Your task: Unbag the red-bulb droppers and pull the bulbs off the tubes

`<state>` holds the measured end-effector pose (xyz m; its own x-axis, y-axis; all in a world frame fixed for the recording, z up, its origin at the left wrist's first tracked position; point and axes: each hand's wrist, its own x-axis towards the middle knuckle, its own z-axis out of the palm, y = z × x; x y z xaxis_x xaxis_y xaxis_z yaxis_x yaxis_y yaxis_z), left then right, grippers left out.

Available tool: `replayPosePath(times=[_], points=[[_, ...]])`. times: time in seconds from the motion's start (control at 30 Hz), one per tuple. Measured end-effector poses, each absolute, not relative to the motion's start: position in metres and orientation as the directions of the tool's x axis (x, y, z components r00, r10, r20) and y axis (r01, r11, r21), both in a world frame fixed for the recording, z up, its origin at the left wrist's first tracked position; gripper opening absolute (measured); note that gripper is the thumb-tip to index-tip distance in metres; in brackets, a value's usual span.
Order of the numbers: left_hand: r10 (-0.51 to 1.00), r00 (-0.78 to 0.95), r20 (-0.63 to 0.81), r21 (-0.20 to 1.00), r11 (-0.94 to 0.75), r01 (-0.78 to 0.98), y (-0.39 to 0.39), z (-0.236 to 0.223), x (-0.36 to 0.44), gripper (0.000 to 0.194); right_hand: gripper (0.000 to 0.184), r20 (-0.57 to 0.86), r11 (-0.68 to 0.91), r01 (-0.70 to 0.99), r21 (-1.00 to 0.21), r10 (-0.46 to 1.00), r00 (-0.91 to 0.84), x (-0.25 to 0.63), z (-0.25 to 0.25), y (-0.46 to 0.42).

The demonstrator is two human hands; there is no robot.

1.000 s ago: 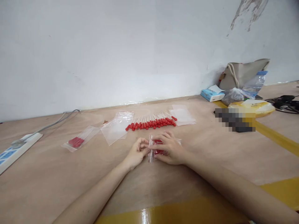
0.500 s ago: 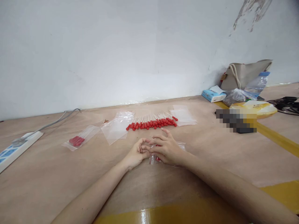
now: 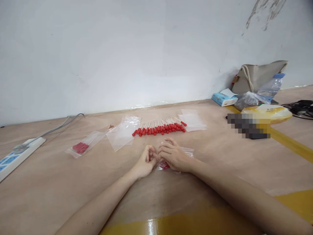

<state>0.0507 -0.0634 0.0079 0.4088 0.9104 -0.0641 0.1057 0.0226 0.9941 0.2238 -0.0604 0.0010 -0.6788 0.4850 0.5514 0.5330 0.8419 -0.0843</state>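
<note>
Flat on the table in front of me lies a clear zip bag [image 3: 188, 151] with red-headed sticks in it, mostly covered by my hands. My left hand [image 3: 145, 163] is closed, its thumb and fingers pinching the bag's left end. Over the middle of the bag, my right hand [image 3: 175, 157] has its fingers bent together, the tips at the same end. Just beyond is a row of white sticks with red heads [image 3: 158, 130]. Flat clear bags [image 3: 122, 135] lie to its left, and a stack of bags [image 3: 194, 120] to its right.
A bag with red-headed sticks [image 3: 81, 147] lies at the left, near a power strip [image 3: 23, 153] with a grey cable. At the back right are a tissue pack [image 3: 223, 98], a beige bag [image 3: 261, 76], a yellow-white packet [image 3: 276, 112] and black cables [image 3: 300, 107].
The right hand's fingers have drawn closer together and lie lower over the bag. The left fingers have curled in more at the bag's end.
</note>
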Motion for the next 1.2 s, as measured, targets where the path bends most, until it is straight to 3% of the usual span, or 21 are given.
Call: replayPosePath(times=[0.27, 0.43, 0.63, 0.73, 0.87, 1.03, 1.2], points=[[0.919, 0.395, 0.018, 0.966, -0.118, 0.231, -0.060, 0.003, 0.048, 0.012, 0.014, 0.529, 0.853, 0.487, -0.186, 0.505, -0.682, 0.234, 0.019, -0.077], [0.957, 0.289, -0.020, 0.972, -0.050, 0.230, -0.057, -0.003, 0.043, 0.021, 0.033, 0.525, 0.733, 0.613, -0.295, 0.661, -0.536, 0.261, 0.022, -0.073], [0.958, 0.283, -0.047, 0.974, -0.018, 0.225, -0.052, -0.001, 0.029, 0.027, 0.025, 0.364, 0.581, 0.727, -0.367, 0.809, -0.462, 0.278, 0.008, -0.057], [0.948, 0.313, 0.056, 0.916, -0.174, 0.362, -0.049, -0.001, 0.019, 0.026, 0.017, 0.356, 0.550, 0.725, -0.416, 0.832, -0.427, 0.275, -0.002, -0.054], [0.906, 0.351, 0.236, 0.755, -0.398, 0.521, -0.047, -0.001, 0.012, 0.016, 0.017, 0.375, 0.538, 0.748, -0.388, 0.834, -0.405, 0.271, -0.007, -0.054], [0.877, 0.460, 0.141, 0.835, -0.355, 0.420, -0.050, 0.003, 0.020, 0.027, 0.021, 0.373, 0.529, 0.791, -0.307, 0.832, -0.411, 0.270, -0.006, -0.054], [0.875, 0.479, 0.067, 0.825, -0.318, 0.466, -0.056, 0.013, 0.028, 0.028, 0.021, 0.381, 0.533, 0.792, -0.296, 0.827, -0.414, 0.268, -0.007, -0.055]])
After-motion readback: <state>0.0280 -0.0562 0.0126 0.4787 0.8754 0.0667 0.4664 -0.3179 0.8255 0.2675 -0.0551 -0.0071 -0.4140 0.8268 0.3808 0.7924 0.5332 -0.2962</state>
